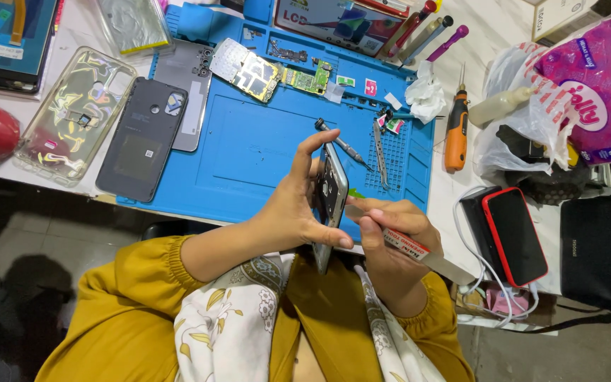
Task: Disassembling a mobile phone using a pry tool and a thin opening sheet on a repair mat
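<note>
Hands grip tight: left hand (288, 212) holds phone frame (332, 201), right hand (390, 237) apparently a flat opening tool (419, 253).

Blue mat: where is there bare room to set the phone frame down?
The blue mat is bare in its centre, between the dark back cover on one side and the tweezers on the other. The far edge is crowded with circuit boards, and the side by the orange screwdriver holds small parts.

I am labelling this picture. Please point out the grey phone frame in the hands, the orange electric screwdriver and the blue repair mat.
grey phone frame (334, 192): head view, upper edge.
orange electric screwdriver (455, 134): head view, handle middle.
blue repair mat (249, 148): head view, bare centre.
</note>
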